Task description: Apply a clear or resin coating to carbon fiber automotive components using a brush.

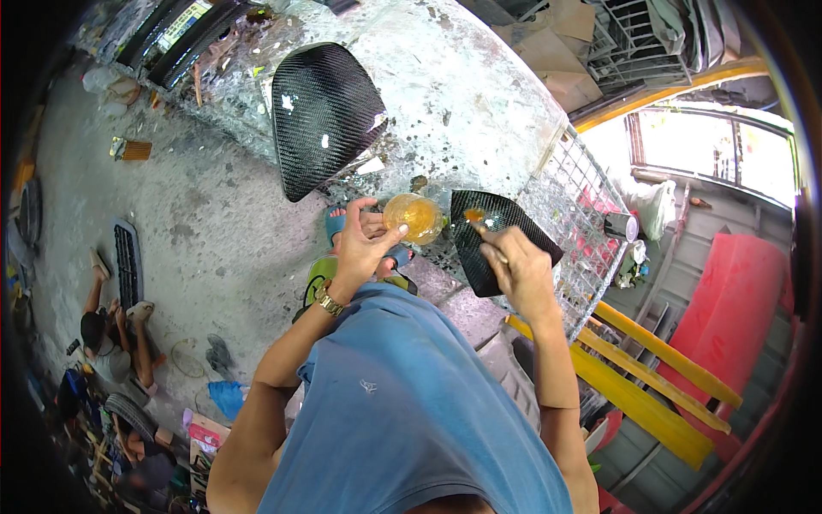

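My left hand (361, 248), with a watch at the wrist, grips a clear cup (414, 218) that has amber liquid in it. Closed around the handle of a small brush (477, 219) is my right hand (524, 276). The brush's amber-wet tip rests on a glossy black woven carbon-fibre panel (524, 226), just right of the cup. A larger curved carbon-fibre panel (321, 116) lies on the spattered work surface (471, 60) beyond my left hand. Its gloss reflects bright spots.
A wire mesh rack (575, 201) borders the work surface on the right, with a dark cup (621, 226) beside it. Yellow bars (642, 390) and a red panel (728, 300) stand lower right. On the floor to the left, another person (116, 347) sits by a black grille (127, 264).
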Motion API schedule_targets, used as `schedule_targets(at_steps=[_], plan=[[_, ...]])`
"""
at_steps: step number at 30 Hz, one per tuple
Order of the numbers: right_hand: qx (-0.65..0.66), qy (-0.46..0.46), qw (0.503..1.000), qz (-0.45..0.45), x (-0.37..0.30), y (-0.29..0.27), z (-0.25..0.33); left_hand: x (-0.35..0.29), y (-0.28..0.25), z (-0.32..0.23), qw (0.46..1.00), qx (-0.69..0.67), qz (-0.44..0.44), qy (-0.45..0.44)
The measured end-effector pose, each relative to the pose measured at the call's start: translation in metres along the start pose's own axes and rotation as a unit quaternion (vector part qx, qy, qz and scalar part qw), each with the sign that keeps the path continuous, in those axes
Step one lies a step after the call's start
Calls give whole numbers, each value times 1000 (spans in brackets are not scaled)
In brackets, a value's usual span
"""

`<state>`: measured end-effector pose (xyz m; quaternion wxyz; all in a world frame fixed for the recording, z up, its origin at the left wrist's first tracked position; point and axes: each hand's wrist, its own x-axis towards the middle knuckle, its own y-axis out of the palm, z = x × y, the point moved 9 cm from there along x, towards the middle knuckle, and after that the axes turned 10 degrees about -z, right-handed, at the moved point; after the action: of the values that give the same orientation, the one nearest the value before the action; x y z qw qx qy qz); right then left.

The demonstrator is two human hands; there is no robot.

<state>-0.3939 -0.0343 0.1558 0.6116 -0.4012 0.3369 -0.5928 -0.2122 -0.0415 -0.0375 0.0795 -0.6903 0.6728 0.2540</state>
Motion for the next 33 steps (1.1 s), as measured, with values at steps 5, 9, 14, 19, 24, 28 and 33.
schedule_targets(at_steps=[5, 9, 14, 19, 24, 28, 33], plan=[[131, -15, 989, -61, 4, 14, 23, -8, -1, -31, 996, 47, -16, 79], [136, 13, 990, -38, 10, 34, 18, -14, 3, -44, 997, 7, -2, 78], [338, 263, 901, -75, 11, 31, -42, -7, 0, -36, 996, 17, -20, 88], [245, 270, 925, -110, 27, 2, -99, 4, 3, -22, 995, 84, -18, 44], [-4, 174, 970, -172, 33, -51, -65, 11, 9, 10, 998, 59, 5, -13], [-94, -52, 992, -72, 13, -11, 1, 10, 16, 13, 997, 63, 25, -21], [-100, -87, 991, 10, -14, 30, 34, 7, 19, 4, 998, 59, 31, -21]])
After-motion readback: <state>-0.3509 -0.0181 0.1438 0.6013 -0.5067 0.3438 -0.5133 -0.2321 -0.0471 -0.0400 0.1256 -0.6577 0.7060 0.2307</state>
